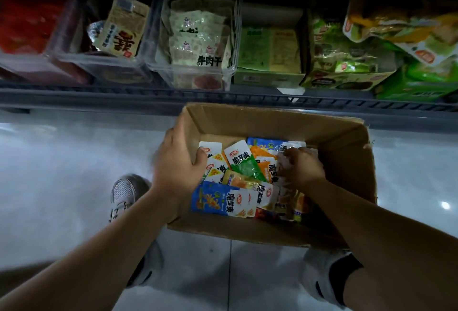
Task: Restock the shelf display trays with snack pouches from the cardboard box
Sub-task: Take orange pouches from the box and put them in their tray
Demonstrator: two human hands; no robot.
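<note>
Two hands at the cardboard box (272, 117), just below the shelf; head view only. My left hand (178, 162) clamps the box's left wall, fingers curled over the rim. My right hand (301, 168) is curled round a few snack pouches (241, 159) at the pile's right side, blurry. I'd grab a small bunch and keep the box steady. Clear trays (190, 72) above are part full. The shelf's front rail (223, 98) and green cartons (270, 50) crowd the lift path. Shoe (124, 191) sits left of the box.
</note>
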